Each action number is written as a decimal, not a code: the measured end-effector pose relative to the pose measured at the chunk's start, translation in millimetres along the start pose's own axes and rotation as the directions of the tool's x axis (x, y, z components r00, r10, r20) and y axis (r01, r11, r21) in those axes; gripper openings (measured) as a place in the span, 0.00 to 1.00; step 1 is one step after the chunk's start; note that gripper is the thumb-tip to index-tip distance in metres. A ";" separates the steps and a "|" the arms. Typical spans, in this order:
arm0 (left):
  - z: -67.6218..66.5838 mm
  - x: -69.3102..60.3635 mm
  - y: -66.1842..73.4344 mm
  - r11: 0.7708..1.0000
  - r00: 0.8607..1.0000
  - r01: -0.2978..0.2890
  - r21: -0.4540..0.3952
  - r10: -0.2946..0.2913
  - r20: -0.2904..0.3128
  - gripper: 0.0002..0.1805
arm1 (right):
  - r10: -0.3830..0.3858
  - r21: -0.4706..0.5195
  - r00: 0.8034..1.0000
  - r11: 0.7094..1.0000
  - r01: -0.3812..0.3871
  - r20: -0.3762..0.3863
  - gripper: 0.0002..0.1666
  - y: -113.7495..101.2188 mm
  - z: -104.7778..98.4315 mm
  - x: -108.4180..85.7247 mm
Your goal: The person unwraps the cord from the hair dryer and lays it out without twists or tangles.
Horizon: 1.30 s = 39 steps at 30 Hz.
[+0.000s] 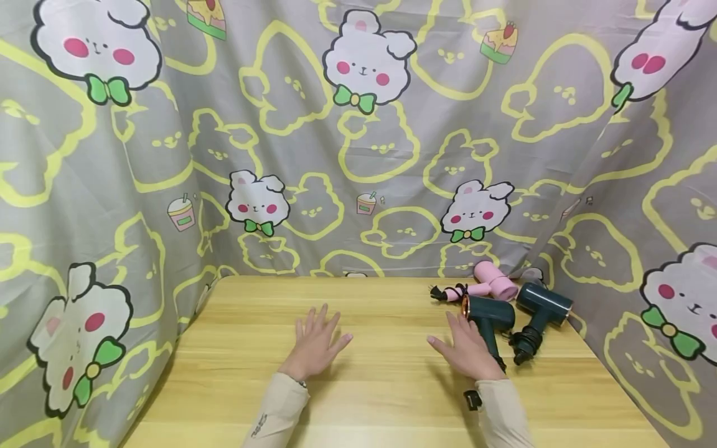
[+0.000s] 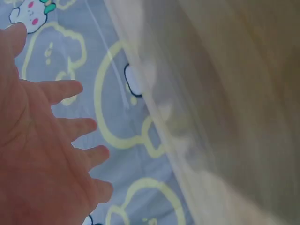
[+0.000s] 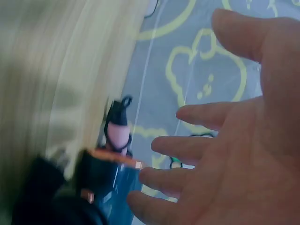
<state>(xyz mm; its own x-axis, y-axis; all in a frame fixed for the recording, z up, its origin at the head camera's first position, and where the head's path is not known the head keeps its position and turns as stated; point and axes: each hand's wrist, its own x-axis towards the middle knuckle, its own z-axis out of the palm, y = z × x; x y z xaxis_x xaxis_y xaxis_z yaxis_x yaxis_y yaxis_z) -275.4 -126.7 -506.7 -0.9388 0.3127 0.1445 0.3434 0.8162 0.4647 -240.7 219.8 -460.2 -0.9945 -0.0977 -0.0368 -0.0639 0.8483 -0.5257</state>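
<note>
The nearer dark green hair dryer (image 1: 495,313) lay at the right of the table (image 1: 364,361), its handle partly hidden by the right hand (image 1: 467,350). A pink hair dryer (image 1: 488,272) lay just behind it, a second green hair dryer (image 1: 543,303) just beside it. The right hand was spread and empty; whether it touched the nearer dryer could not be told. The left hand (image 1: 315,345), also spread and empty, was well apart. It seemed a moment of readiness, no grasp begun; lifting that dryer would have called for the right fingers to curl round its handle.
</note>
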 end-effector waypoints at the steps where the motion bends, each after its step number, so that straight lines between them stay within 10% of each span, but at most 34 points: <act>1: 1.6 0.0 1.0 1.000 1.000 -0.002 -0.023 0.002 0.010 0.40 | 0.002 -0.003 1.000 1.000 -0.002 -0.007 0.54 4.1 -2.4 -2.1; 15: 19.2 35.4 38.8 0.952 0.980 -0.028 -0.306 0.086 0.178 0.42 | 0.232 0.033 0.971 0.972 -0.231 -0.057 0.58 67.9 -31.7 -40.1; 23: 35.1 73.8 68.1 0.859 0.973 0.046 -0.510 0.077 0.216 0.44 | 0.259 0.139 0.945 0.962 -0.235 -0.201 0.43 72.3 -35.7 -59.9; 32: 73.3 106.5 106.2 0.700 0.966 0.146 -0.699 0.051 0.253 0.40 | 0.388 0.127 0.921 0.913 -0.388 0.025 0.57 92.2 -19.4 -77.5; 39: 92.3 124.6 128.2 0.428 0.948 0.289 -0.856 -0.004 0.319 0.46 | 0.371 0.177 0.928 0.911 -0.373 0.048 0.63 92.2 -1.8 -69.3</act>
<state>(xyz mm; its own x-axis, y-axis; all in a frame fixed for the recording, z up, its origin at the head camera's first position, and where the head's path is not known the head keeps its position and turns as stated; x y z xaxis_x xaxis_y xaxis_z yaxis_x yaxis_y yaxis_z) -345.8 61.8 -509.7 -0.8824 0.4483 -0.1430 -0.1480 0.0241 0.9887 -177.8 305.6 -504.6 -0.9422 0.1986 -0.2700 0.3275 0.7172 -0.6152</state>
